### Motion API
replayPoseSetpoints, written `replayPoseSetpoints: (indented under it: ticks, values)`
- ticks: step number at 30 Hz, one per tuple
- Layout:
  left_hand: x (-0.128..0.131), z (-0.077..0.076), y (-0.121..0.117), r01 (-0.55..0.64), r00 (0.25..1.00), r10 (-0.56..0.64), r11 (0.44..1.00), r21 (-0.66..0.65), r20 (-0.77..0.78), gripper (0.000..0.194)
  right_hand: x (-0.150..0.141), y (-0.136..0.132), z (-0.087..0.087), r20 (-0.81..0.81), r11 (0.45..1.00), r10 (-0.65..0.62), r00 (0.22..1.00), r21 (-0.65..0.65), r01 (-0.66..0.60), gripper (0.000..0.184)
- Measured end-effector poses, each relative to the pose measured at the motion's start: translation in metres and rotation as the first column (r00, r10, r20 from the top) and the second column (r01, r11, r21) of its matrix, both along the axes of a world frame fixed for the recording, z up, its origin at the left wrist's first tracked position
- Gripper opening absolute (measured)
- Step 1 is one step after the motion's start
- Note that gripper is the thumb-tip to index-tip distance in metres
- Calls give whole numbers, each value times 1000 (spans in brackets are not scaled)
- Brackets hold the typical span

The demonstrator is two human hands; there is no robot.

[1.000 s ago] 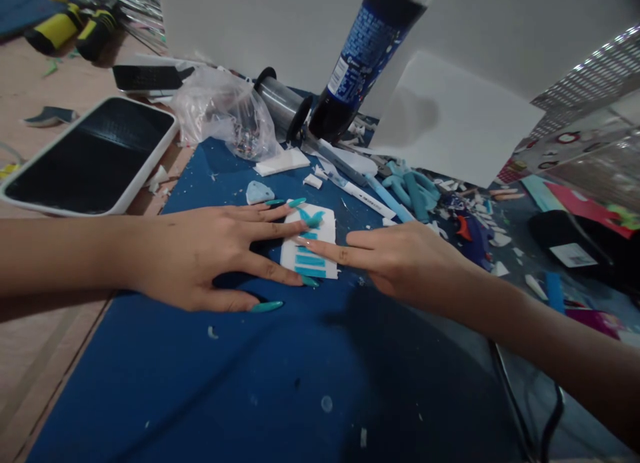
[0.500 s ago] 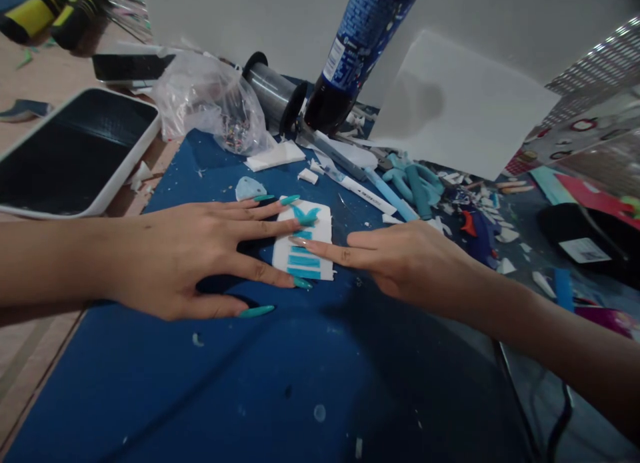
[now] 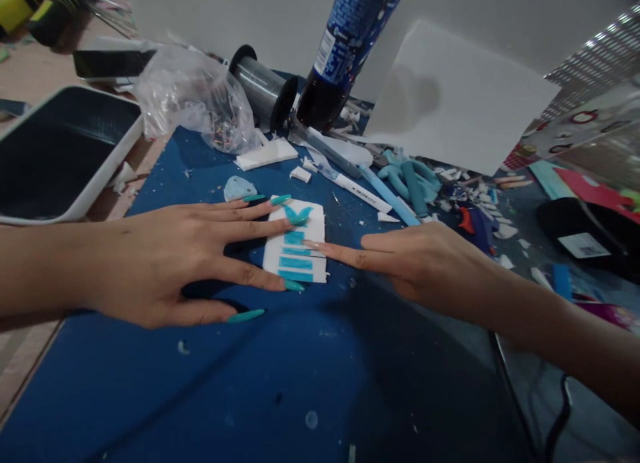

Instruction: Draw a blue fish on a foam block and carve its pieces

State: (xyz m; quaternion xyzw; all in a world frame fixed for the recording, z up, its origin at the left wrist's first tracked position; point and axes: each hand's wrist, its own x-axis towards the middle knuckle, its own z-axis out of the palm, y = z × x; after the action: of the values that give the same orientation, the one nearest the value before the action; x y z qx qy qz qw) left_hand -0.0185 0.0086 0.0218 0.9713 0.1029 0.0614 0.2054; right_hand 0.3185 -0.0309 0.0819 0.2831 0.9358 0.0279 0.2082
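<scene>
White card (image 3: 296,257) with bright blue stripes and a blue tail-like shape lies flat on the dark blue work surface (image 3: 235,383), between the two hands. The left hand (image 3: 183,256) is laid palm down, with its fingers straight and spread apart, released from any grasp. Its long teal nails are pointed; three of the fingertips reach over the card, and the thumb rests apart from it, on the blue surface. The right hand (image 3: 417,257) stretches its index finger out to the card, near the middle stripes, while the other fingers which can be seen are folded. I cannot tell if these folded fingers are grasping something, because their inner side is hidden.

Just beyond the left fingertips there is a small light-blue piece (image 3: 240,188). Farther back lie a white pen (image 3: 363,193) and a tool with teal handles (image 3: 413,181). Behind them a dark bottle (image 3: 340,53) with a blue label stands near a spool (image 3: 263,86) and a transparent plastic bag (image 3: 195,103). At the left is a smartphone (image 3: 65,146) in a white case.
</scene>
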Motion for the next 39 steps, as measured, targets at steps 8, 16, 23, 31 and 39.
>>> replayPoseSetpoints:
  ticks: [8,16,23,31,39]
  values:
    - [0,-2,0,1,1000,-1,1000,-1,-5,60,44,-11,-14,-93,993,-33,995,109,43,86]
    - [2,-1,2,42,997,-43,999,15,71,56,39,-27,-7,-280,982,-137,950,89,168,74]
    - [3,0,1,71,993,-72,997,7,91,53,-6,-16,-15,-257,993,-33,966,98,60,82]
    - [5,0,2,82,995,-83,997,8,48,54,-14,-11,-15,-235,995,-9,972,97,33,81]
    - [4,-3,2,74,996,-73,997,-12,54,57,-13,-13,-13,-241,997,-23,970,62,40,78]
